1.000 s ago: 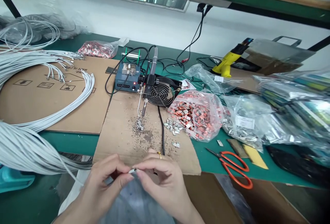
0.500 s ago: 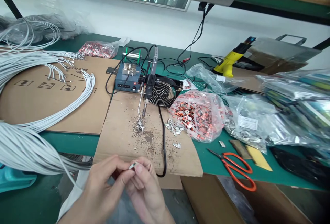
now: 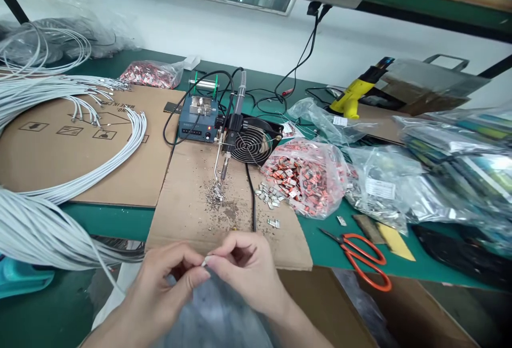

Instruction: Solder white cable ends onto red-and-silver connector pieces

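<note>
My left hand (image 3: 170, 284) and my right hand (image 3: 248, 268) meet at their fingertips over the front edge of the cardboard mat (image 3: 184, 220). Between them is a small pale piece (image 3: 205, 261), pinched by the left thumb and index finger. The right thumb and index finger pinch at its upper end. Fingers cover most of the piece, so its shape is unclear. Beyond the hands, a soldering iron (image 3: 239, 100) stands tip down over solder scraps (image 3: 217, 193). Small metal connectors (image 3: 270, 196) lie on the mat's right side.
White cables (image 3: 108, 164) are bundled at left. A blue soldering station (image 3: 198, 124) and black fan (image 3: 250, 145) stand behind the mat. A bag of orange and silver parts (image 3: 308, 177), orange-handled scissors (image 3: 364, 260), a plastic bag (image 3: 384, 177) and a yellow heat gun (image 3: 354, 97) are at right.
My right hand has turned and come up, its fingers now pinching from the right side. The piece between the hands is more covered. My left hand has barely moved.
</note>
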`<state>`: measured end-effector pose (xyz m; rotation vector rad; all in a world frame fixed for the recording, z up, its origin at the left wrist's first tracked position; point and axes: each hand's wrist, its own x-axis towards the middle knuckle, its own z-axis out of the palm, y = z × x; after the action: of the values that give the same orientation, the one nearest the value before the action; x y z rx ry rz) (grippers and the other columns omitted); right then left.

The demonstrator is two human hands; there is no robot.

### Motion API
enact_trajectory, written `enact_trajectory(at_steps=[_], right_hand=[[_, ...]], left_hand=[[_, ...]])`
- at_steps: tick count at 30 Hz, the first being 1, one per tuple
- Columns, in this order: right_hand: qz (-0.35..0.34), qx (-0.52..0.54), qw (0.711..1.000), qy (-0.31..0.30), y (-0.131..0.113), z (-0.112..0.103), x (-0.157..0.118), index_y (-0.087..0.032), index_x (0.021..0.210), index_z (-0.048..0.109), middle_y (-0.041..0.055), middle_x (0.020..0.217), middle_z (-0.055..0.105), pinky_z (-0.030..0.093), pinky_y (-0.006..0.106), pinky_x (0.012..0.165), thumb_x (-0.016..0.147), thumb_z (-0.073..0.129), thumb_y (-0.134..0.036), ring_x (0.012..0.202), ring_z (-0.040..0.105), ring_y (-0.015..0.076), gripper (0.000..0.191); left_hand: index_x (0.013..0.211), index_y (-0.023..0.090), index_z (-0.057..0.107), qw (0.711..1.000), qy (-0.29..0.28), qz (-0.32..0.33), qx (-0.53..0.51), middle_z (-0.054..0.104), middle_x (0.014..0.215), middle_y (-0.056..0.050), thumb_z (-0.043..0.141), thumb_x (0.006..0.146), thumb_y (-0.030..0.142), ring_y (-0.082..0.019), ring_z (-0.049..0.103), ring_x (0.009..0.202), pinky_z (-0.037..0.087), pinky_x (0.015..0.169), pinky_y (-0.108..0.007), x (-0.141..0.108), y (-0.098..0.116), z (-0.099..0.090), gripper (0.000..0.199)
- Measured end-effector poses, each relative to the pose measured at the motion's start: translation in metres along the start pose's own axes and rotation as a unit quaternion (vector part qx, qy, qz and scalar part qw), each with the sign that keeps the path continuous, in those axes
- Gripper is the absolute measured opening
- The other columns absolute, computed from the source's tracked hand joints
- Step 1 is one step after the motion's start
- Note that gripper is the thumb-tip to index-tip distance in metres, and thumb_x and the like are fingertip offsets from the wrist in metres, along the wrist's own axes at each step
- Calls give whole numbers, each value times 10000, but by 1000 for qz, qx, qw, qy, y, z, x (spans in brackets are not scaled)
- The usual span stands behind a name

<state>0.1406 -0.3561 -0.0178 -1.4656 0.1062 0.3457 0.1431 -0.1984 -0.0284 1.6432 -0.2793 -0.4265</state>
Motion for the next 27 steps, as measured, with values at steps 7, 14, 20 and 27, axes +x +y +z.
enact_trajectory(at_steps=[7, 14, 20, 27], right_hand=[[-64, 180, 979, 68, 22, 13, -3, -125, 634, 524, -8, 524, 495, 315, 136, 445, 741, 687, -245, 456, 377, 46, 229], [-155, 92, 967, 179, -1, -21, -6, -155, 621, 554, -26, 523, 452, 311, 153, 456, 786, 647, -206, 480, 370, 60, 196], [-96, -184, 974, -87, -19, -15, 0, -158, 817, 685, 3, 673, 599, 385, 172, 562, 714, 709, -164, 617, 516, 80, 106], [-89, -209, 968, -110, -23, -17, 3, -122, 660, 657, 0, 580, 563, 318, 184, 496, 721, 684, -154, 535, 471, 67, 74]], left_hand=[[705, 123, 609, 999, 12, -28, -30, 508, 531, 2, 554, 826, 315, -61, 512, 480, 381, 472, -121, 2, -2, 8, 234], [753, 119, 602, 968, -53, -153, -191, 514, 567, 5, 580, 793, 455, -45, 483, 411, 352, 447, -130, -4, 0, -3, 339], [638, 121, 472, 966, -148, -170, -123, 400, 435, 21, 421, 840, 549, -66, 407, 391, 312, 456, -168, -2, -1, -12, 476], [660, 124, 511, 984, -148, -84, 55, 418, 453, 15, 358, 901, 406, -66, 403, 432, 305, 496, -171, -4, -2, -15, 401]])
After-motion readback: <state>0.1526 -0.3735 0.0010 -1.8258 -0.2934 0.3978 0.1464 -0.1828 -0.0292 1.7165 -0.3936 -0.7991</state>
